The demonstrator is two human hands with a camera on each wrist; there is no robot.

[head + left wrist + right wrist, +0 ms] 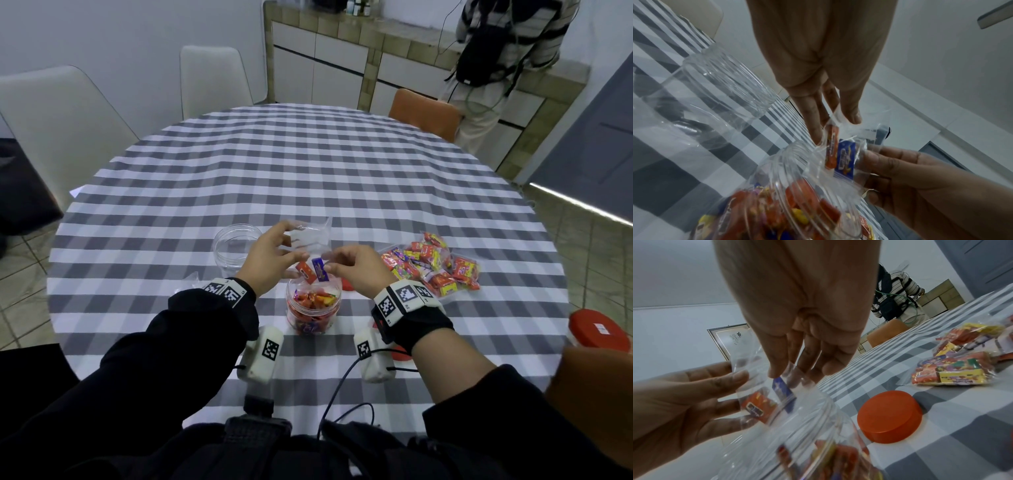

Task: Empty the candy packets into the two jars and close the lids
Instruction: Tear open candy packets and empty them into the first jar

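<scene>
Filled jar (313, 310) stands on the table (308, 164); empty jar (236, 247) behind-left. Both hands, left hand (270, 262) and right hand (359, 270), pinch a clear packet (310, 240) above it; two candies (312, 270) probably dropping. Next: shake out, discard packet.

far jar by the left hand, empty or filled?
Empty. The far jar stands upright, lidless, and the checked cloth shows straight through it; the near jar holds the candies.

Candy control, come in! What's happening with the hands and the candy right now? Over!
Both hands, left and right, pinch a clear packet over the near jar. Two candies left to drop. Far jar empty. Nothing blocking.
</scene>
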